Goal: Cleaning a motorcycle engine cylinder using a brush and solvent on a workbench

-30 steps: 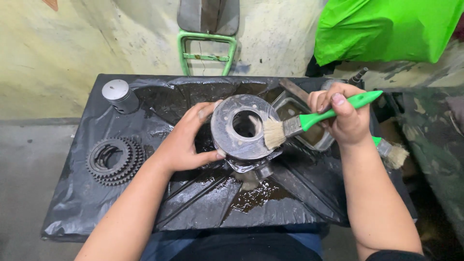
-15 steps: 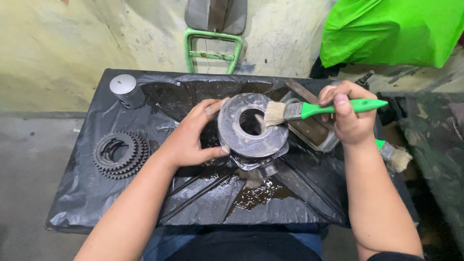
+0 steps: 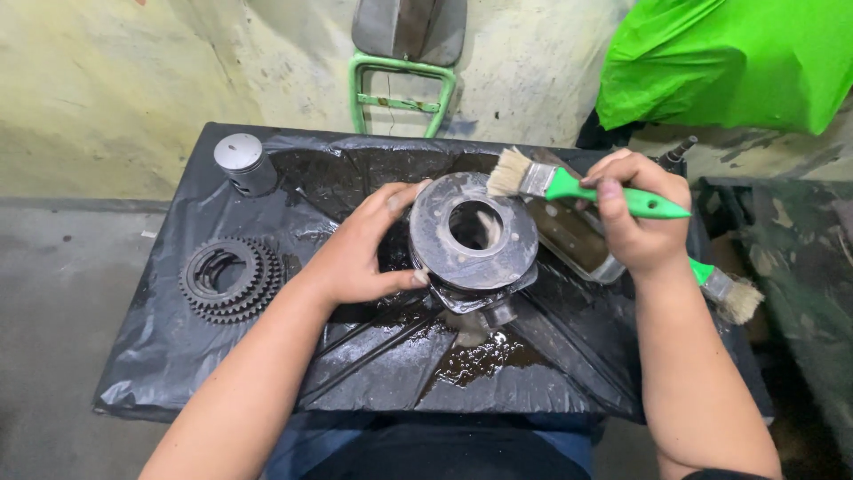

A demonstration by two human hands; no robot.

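A stack of dark toothed gear rings [image 3: 231, 279] lies at the 9 o'clock side of the black plastic sheet [image 3: 160, 373] that covers the work surface. At about 11 o'clock on the sheet stands a grey metal piston [image 3: 243, 162], upright, well apart from the rings.

The left hand [image 3: 360, 253] comes in from 7 o'clock and is clamped on the left flank of a dark metal cylinder part [image 3: 474, 233], fingers spread around its rim and thumb pressed low on its near side. The part sits near the middle of the sheet with its round bore facing up, tilted a little toward the camera. Below it, at 6 o'clock, a puddle of dark liquid [image 3: 480, 356] has gathered in the folds of the plastic.

The right hand [image 3: 641, 218] reaches in from 5 o'clock, fingers closed around the green handle of a flat paintbrush [image 3: 569, 185]. The pale bristles point toward 9 o'clock and hover at the 1 o'clock edge of the part; whether they touch the rim I cannot tell. Under that hand lies what looks like a shallow tray [image 3: 577, 244]. A second green-handled brush [image 3: 727, 292] rests at 3 o'clock, partly behind the wrist.

Beyond the sheet, at 12 o'clock, a green metal frame [image 3: 402, 93] leans on the wall, and a bright green cover [image 3: 737, 58] fills the 1 o'clock corner.
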